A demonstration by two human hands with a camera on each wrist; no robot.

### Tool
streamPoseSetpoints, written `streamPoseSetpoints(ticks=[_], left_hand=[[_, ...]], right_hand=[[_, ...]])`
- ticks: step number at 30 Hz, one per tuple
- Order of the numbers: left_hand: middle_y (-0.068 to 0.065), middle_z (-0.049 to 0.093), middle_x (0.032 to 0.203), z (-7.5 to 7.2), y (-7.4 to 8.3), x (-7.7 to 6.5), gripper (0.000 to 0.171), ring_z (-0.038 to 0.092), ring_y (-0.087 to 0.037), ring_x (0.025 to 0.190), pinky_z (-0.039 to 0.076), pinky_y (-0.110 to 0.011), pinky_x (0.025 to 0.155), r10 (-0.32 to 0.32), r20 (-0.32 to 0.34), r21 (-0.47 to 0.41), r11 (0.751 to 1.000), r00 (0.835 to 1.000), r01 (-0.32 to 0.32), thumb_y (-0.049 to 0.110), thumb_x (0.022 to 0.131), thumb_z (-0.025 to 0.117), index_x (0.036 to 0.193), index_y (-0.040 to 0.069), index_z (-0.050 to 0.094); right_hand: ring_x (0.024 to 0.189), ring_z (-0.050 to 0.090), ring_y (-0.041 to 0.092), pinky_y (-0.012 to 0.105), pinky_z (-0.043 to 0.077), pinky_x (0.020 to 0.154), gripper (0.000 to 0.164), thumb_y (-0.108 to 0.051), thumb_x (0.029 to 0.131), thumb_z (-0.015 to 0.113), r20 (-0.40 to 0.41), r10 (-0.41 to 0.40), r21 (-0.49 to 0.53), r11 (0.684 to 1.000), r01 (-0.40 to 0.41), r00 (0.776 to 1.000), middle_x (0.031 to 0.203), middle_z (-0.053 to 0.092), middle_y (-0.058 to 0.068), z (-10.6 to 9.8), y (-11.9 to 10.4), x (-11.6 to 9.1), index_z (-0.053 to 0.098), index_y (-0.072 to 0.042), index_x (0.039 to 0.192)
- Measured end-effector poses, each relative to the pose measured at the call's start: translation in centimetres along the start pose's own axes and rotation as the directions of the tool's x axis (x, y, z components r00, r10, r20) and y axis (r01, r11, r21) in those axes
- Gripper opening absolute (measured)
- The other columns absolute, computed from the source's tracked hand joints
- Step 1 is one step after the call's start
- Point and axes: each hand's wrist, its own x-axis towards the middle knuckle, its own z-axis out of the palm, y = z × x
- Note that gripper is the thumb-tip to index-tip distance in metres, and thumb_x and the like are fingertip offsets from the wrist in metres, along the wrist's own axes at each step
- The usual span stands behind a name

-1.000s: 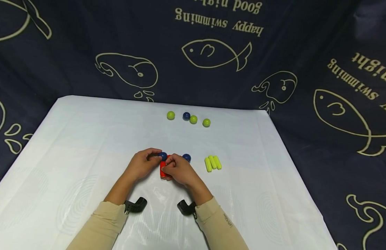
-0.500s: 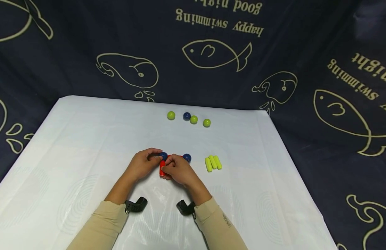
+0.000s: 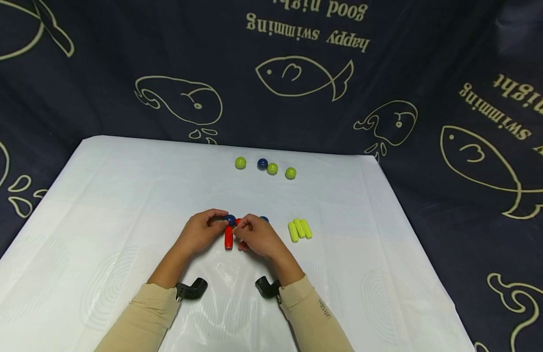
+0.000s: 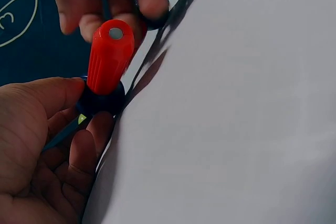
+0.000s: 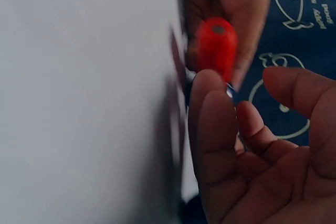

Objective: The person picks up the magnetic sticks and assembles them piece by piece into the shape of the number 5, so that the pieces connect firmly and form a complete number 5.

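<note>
My left hand (image 3: 202,231) pinches a dark blue ball (image 3: 230,220) between thumb and fingers near the middle of the table. A red rod (image 3: 228,238) extends from that ball toward me; its silver end disc shows in the left wrist view. Just right of it, my right hand (image 3: 260,238) has thumb and fingers parted, with nothing between them in the right wrist view. Part of a second red rod (image 3: 238,221) shows behind the right fingertips, running from the held ball. Another blue ball (image 3: 264,218) peeks out behind the right hand, mostly hidden.
Three yellow-green rods (image 3: 299,228) lie side by side to the right of the right hand. Farther back are three yellow-green balls (image 3: 240,163) and one dark blue ball (image 3: 262,164). Dark printed cloth (image 3: 306,117) hangs beyond the white table's (image 3: 165,171) far edge.
My right hand has let go of the near red rod and shifted right, now covering more of the second blue ball. My left hand keeps its pinch on the first ball.
</note>
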Motion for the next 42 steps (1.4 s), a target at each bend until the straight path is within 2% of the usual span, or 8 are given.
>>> streamPoseSetpoints(ticks=[4, 7, 12, 17, 23, 28, 37, 42], left_hand=[[-0.003, 0.071, 0.088, 0.0, 0.0, 0.0, 0.029, 0.060, -0.017, 0.076, 0.046, -0.035, 0.071, -0.016, 0.004, 0.007, 1.000, 1.000, 0.016, 0.019, 0.095, 0.068, 0.121, 0.007, 0.069], [-0.003, 0.070, 0.089, -0.1, 0.1, -0.1, 0.029, 0.059, -0.018, 0.076, 0.046, -0.035, 0.071, -0.021, 0.003, 0.010, 1.000, 1.000, 0.021, 0.019, 0.095, 0.068, 0.121, 0.007, 0.069], [-0.003, 0.069, 0.088, 0.1, 0.1, 0.0, 0.029, 0.057, -0.019, 0.076, 0.045, -0.034, 0.070, -0.019, 0.000, 0.021, 1.000, 1.000, 0.019, 0.019, 0.095, 0.067, 0.121, 0.008, 0.069], [-0.003, 0.069, 0.090, 0.2, -0.1, 0.1, 0.029, 0.056, -0.019, 0.077, 0.046, -0.034, 0.071, -0.022, -0.001, 0.033, 0.999, 1.000, 0.022, 0.020, 0.095, 0.067, 0.122, 0.008, 0.069], [-0.002, 0.068, 0.086, 0.1, -0.1, 0.1, 0.028, 0.056, -0.019, 0.076, 0.045, -0.034, 0.070, -0.021, -0.001, 0.029, 0.999, 1.000, 0.021, 0.020, 0.095, 0.068, 0.121, 0.008, 0.069], [-0.002, 0.069, 0.088, -0.1, 0.0, 0.1, 0.029, 0.056, -0.019, 0.076, 0.045, -0.034, 0.071, -0.035, -0.001, 0.035, 0.999, 0.999, 0.035, 0.020, 0.095, 0.068, 0.122, 0.008, 0.069], [-0.002, 0.066, 0.083, -0.1, 0.0, 0.1, 0.030, 0.054, -0.020, 0.074, 0.043, -0.034, 0.068, -0.031, -0.002, 0.024, 0.999, 1.000, 0.031, 0.021, 0.096, 0.067, 0.122, 0.008, 0.068], [-0.002, 0.066, 0.084, 0.2, -0.1, 0.2, 0.029, 0.054, -0.019, 0.074, 0.043, -0.033, 0.068, -0.037, -0.003, 0.031, 0.999, 0.999, 0.037, 0.021, 0.096, 0.067, 0.122, 0.010, 0.069]], right_hand=[[0.066, 0.068, 0.029, 0.036, 0.054, 0.061, 0.011, -0.018, 0.096, 0.065, 0.009, -0.028, -0.078, 0.997, 0.029, 1.000, 0.077, 0.065, 0.013, -1.8, -0.9, -0.1, 0.061, -0.008, 0.095], [0.072, 0.067, 0.031, 0.035, 0.052, 0.060, 0.009, -0.019, 0.097, 0.064, 0.016, -0.071, -0.150, 0.986, 0.073, 0.997, 0.084, 0.066, 0.011, -3.4, -1.4, 0.2, 0.062, -0.010, 0.098], [0.076, 0.065, 0.025, 0.032, 0.049, 0.061, 0.011, -0.023, 0.097, 0.065, 0.008, -0.154, -0.299, 0.943, 0.149, 0.988, 0.093, 0.065, 0.001, -6.6, -1.5, 1.5, 0.063, -0.014, 0.103], [0.085, 0.063, 0.020, 0.035, 0.050, 0.071, 0.015, -0.022, 0.098, 0.064, -0.050, -0.203, -0.386, 0.907, 0.168, 0.978, 0.102, 0.065, 0.002, -10.1, -1.0, 3.2, 0.063, -0.011, 0.109], [0.095, 0.062, 0.025, 0.040, 0.051, 0.078, 0.026, -0.020, 0.099, 0.063, -0.126, -0.203, -0.414, 0.900, 0.134, 0.971, 0.114, 0.064, 0.009, -13.6, -0.6, 5.2, 0.061, -0.003, 0.119], [0.100, 0.060, 0.029, 0.044, 0.049, 0.084, 0.026, -0.019, 0.099, 0.062, -0.158, -0.191, -0.456, 0.884, 0.100, 0.969, 0.121, 0.061, 0.012, -15.7, -0.4, 7.1, 0.060, -0.005, 0.121], [0.118, 0.052, 0.033, 0.050, 0.042, 0.098, 0.036, -0.021, 0.100, 0.060, -0.179, -0.135, -0.536, 0.844, 0.019, 0.975, 0.136, 0.053, 0.017, -18.1, 0.5, 10.1, 0.055, -0.005, 0.132], [0.129, 0.045, 0.036, 0.052, 0.037, 0.104, 0.044, -0.023, 0.100, 0.059, -0.179, -0.078, -0.529, 0.848, -0.029, 0.981, 0.142, 0.049, 0.018, -18.8, 1.2, 11.1, 0.050, -0.007, 0.140]])
